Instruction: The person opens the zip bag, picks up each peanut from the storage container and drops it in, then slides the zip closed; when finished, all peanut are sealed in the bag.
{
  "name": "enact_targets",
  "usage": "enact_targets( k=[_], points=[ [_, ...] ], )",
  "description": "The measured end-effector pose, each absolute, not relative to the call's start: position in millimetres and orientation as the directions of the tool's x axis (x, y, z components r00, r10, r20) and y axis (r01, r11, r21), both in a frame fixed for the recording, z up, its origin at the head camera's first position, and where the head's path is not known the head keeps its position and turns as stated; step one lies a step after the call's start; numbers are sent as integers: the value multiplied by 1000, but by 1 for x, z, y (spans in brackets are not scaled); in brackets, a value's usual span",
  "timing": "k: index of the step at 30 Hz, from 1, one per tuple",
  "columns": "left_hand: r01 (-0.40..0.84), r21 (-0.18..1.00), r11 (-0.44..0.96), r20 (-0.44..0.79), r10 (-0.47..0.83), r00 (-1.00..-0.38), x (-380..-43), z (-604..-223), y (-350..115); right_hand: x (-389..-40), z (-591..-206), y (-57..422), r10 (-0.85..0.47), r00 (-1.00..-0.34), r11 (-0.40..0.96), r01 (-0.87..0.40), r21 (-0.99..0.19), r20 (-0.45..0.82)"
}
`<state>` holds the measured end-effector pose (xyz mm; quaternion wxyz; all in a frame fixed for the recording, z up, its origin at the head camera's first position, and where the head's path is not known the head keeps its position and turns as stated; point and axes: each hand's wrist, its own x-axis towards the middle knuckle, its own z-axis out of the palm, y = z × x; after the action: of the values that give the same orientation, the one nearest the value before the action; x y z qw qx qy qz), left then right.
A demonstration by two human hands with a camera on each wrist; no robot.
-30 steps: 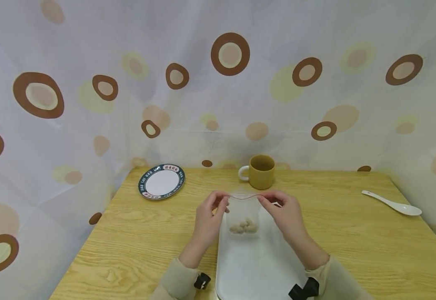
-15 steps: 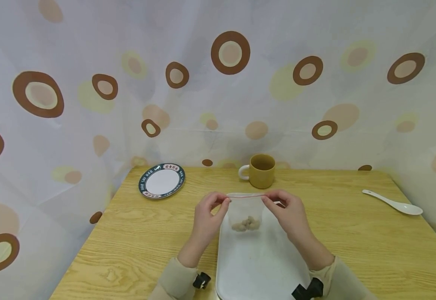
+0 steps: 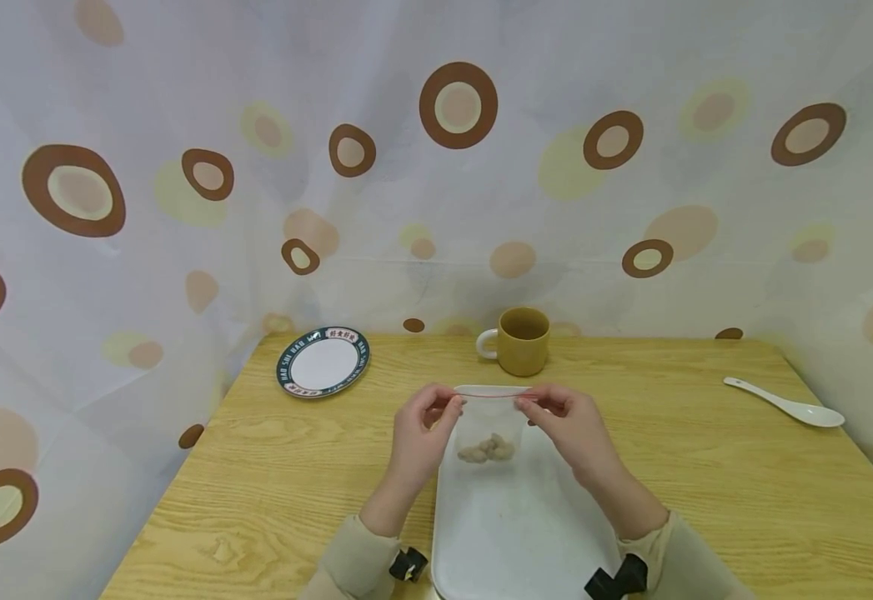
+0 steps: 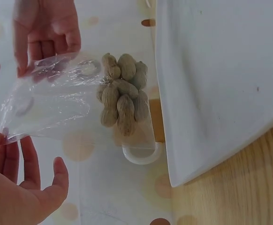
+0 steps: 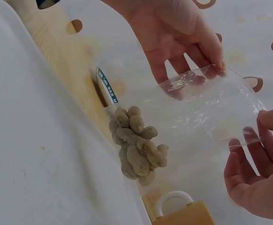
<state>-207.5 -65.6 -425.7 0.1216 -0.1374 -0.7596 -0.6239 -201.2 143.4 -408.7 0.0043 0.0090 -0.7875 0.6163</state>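
A clear plastic bag (image 3: pixel 474 423) with a thin red line (image 3: pixel 492 396) along its top edge hangs upright between the two hands. Several peanuts (image 5: pixel 139 157) in their shells lie heaped at its bottom. My left hand (image 3: pixel 419 429) pinches the bag's top left corner between thumb and fingers. At the top right corner, my right hand (image 3: pixel 573 429) pinches it the same way, other fingers loosely bent. Both hands are above the far part of a white tray (image 3: pixel 526 533). Whether the bag's mouth is sealed I cannot tell.
A mustard mug (image 3: pixel 524 343) with a white handle stands behind the tray. To the far left lies a plate (image 3: pixel 323 363) with a dark patterned rim, and to the right a white spoon (image 3: pixel 789 404). A spotted curtain (image 3: pixel 376 75) closes off the wooden table (image 3: pixel 256 492).
The red line sagged in the middle a second ago and is now drawn straight. The right hand moved slightly right, then its thumb shifted a little back left. Both hands keep hold of the bag.
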Motion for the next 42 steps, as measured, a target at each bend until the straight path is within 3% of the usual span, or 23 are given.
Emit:
enact_targets(
  k=[8, 19, 42],
  points=[
    [341, 922, 185, 323, 118, -939, -206, -427, -66, -201, -409, 142, 4, -1000, 232, 7, -973, -7],
    [347, 923, 165, 334, 99, -937, -205, -426, -66, -202, -410, 141, -43, -999, 247, -5, -969, -6],
    [351, 916, 195, 319, 179, -931, -202, -427, -63, -195, -409, 132, -141, -989, 300, -78, -951, 37]
  ],
)
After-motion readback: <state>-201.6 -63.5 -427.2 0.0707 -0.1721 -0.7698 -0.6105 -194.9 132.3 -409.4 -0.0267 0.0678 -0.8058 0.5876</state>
